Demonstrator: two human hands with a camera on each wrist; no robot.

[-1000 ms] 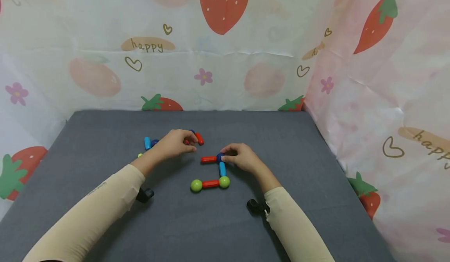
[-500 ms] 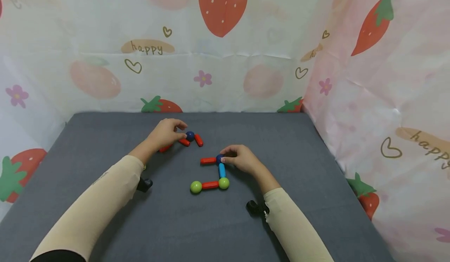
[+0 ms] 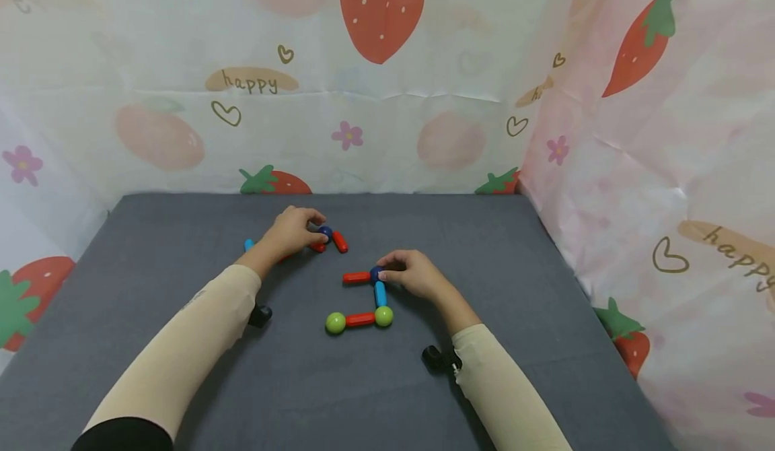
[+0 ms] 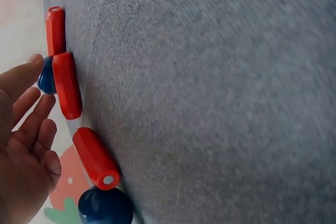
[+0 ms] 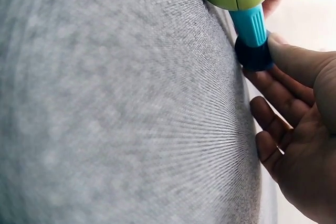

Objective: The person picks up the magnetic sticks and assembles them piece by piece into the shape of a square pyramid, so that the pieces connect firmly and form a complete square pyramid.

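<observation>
Toward the back of the table my left hand has its thumb and fingers around a dark blue ball. Red rods lie right beside that ball in the left wrist view. My right hand pinches another dark blue ball, at the corner of a joined shape. From this corner a red rod points left and a light blue rod runs toward me to a green ball. One more red rod links it to a second green ball.
A further red rod and a dark blue ball lie nearer the left wrist camera. Part of a light blue rod shows behind my left forearm. Printed curtains stand behind the grey table.
My left hand has moved back and slightly left from over the red rods, then a little right onto the blue ball. The right hand keeps its hold on its ball.
</observation>
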